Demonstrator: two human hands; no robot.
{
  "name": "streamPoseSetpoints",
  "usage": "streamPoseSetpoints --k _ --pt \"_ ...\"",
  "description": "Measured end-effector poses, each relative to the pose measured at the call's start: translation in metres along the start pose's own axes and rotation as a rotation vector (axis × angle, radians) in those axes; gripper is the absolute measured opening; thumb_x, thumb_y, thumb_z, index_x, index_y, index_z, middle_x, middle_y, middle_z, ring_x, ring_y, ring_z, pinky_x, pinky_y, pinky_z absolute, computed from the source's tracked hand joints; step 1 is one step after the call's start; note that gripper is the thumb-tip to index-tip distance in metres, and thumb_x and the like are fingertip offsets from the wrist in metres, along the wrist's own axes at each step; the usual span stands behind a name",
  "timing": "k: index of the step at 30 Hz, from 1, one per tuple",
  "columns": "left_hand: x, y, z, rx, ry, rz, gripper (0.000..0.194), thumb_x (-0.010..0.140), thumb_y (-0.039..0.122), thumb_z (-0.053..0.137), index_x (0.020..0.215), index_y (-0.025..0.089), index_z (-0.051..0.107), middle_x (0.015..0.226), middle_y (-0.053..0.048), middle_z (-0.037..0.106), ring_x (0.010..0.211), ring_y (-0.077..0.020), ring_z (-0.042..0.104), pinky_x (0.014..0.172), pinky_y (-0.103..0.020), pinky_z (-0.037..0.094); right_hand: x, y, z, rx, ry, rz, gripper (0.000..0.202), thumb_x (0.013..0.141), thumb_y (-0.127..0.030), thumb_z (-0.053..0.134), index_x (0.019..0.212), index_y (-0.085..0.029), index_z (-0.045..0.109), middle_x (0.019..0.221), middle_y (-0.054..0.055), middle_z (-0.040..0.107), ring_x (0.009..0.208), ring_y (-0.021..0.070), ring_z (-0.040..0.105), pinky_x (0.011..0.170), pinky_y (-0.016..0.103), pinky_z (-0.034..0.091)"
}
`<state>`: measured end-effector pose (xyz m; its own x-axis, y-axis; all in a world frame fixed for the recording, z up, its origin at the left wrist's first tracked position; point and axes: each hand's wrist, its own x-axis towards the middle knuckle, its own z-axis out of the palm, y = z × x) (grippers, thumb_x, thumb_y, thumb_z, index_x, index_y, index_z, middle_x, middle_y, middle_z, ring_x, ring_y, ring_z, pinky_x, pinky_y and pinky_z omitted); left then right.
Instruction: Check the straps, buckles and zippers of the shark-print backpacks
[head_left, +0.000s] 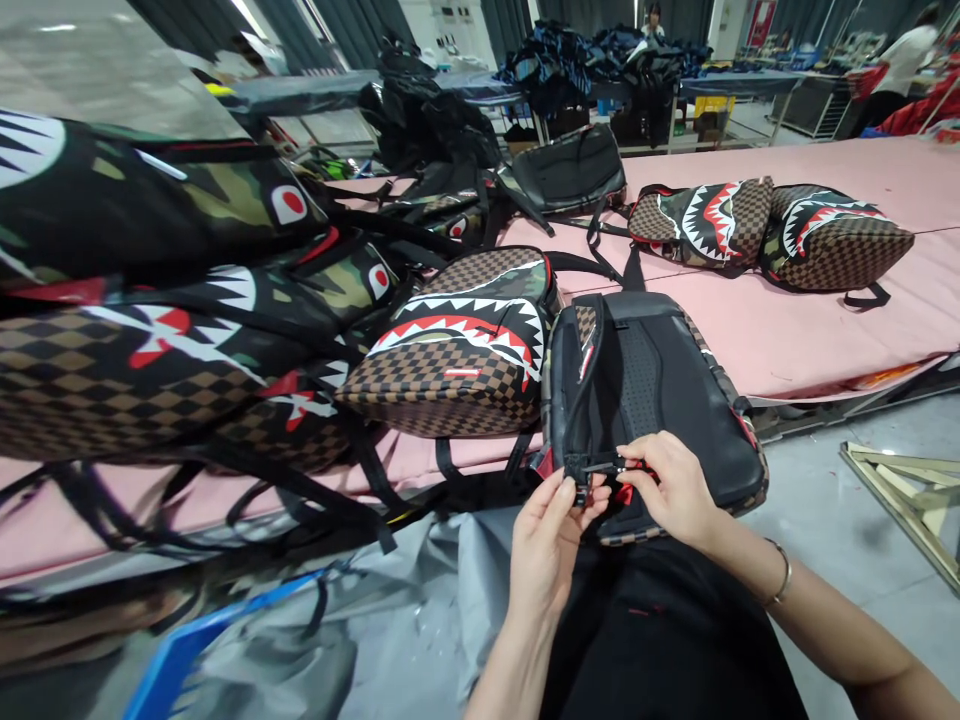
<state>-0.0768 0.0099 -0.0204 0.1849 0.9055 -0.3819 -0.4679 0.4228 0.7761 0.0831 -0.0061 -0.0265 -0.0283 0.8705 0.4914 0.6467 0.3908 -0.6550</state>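
Fingers (581,487) on buckle (592,467), label unreadable

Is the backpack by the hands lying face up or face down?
Face down. The backpack shows its black padded back and strap on top, while both hands pinch a small black buckle.

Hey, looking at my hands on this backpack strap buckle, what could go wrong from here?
1. The backpack lies back-up with its lower end past the pink table edge, toward your lap; it might slide off.
2. Left hand and right hand both pinch the small black buckle; a fingertip could get nipped.
3. Loose straps from the stacked bags hang close by and could snag.
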Motion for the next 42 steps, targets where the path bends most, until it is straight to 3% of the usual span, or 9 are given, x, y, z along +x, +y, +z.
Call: streamPoseSetpoints --k 6,13,19,28,33,42 --pt "0.001 -0.004 -0.005 0.043 -0.006 0.053 0.034 0.064 0.032 0.072 0.092 0.014 0.063 0.085 -0.009 0.071 0.072 -0.0183 0.066 0.072 -0.033 0.052 0.004 -0.001 0.0 -0.093 -0.018 -0.008 0.018 0.091 -0.023 0.042 0.083 -0.018 0.057 0.078 0.005 0.063 0.071 0.0178 0.052 0.067 0.032 0.042" --pt "0.001 -0.008 -0.003 0.069 -0.005 0.081 0.031 0.066 0.032 0.071 0.091 0.014 0.064 0.082 -0.006 0.07 0.071 -0.0176 0.066 0.07 -0.03 0.053 0.002 0.003 0.002 -0.067 -0.026 -0.045 0.013 0.089 -0.024 0.046 0.091 -0.017 0.057 0.081 0.005 0.062 0.074 0.0179 0.052 0.068 0.032 0.042" --pt "-0.001 -0.008 -0.004 0.116 0.002 0.099 0.032 0.067 0.032 0.07 0.093 0.014 0.064 0.085 -0.006 0.07 0.074 -0.0184 0.066 0.071 -0.029 0.054 0.003 0.002 0.008 -0.158 -0.061 -0.086 0.015 0.09 -0.024 0.045 0.087 -0.017 0.058 0.079 0.005 0.063 0.072 0.0178 0.051 0.067 0.032 0.039" --pt "0.0 -0.01 -0.007 0.076 -0.007 0.062 0.03 0.069 0.029 0.069 0.093 0.012 0.063 0.084 -0.007 0.07 0.071 -0.0162 0.066 0.069 -0.027 0.053 0.002 -0.002 0.002 -0.02 0.001 -0.04 0.015 0.09 -0.022 0.043 0.081 -0.018 0.055 0.074 0.003 0.061 0.065 0.0159 0.049 0.062 0.03 0.04" --pt "0.0 -0.01 -0.006 0.068 -0.01 0.067 0.029 0.068 0.029 0.07 0.091 0.012 0.064 0.08 -0.006 0.069 0.07 -0.0156 0.065 0.069 -0.027 0.053 0.002 0.001 0.008 -0.012 -0.022 -0.032 0.009 0.088 -0.023 0.048 0.09 -0.018 0.055 0.077 0.003 0.06 0.071 0.0161 0.051 0.065 0.029 0.041" --pt "0.0 -0.009 -0.006 0.096 -0.008 0.071 0.03 0.066 0.03 0.071 0.09 0.013 0.065 0.081 -0.005 0.069 0.069 -0.0151 0.065 0.068 -0.028 0.053 0.003 0.0 0.012 -0.068 -0.003 -0.046 0.015 0.09 -0.023 0.044 0.082 -0.018 0.056 0.074 0.003 0.061 0.066 0.0158 0.049 0.062 0.029 0.039"
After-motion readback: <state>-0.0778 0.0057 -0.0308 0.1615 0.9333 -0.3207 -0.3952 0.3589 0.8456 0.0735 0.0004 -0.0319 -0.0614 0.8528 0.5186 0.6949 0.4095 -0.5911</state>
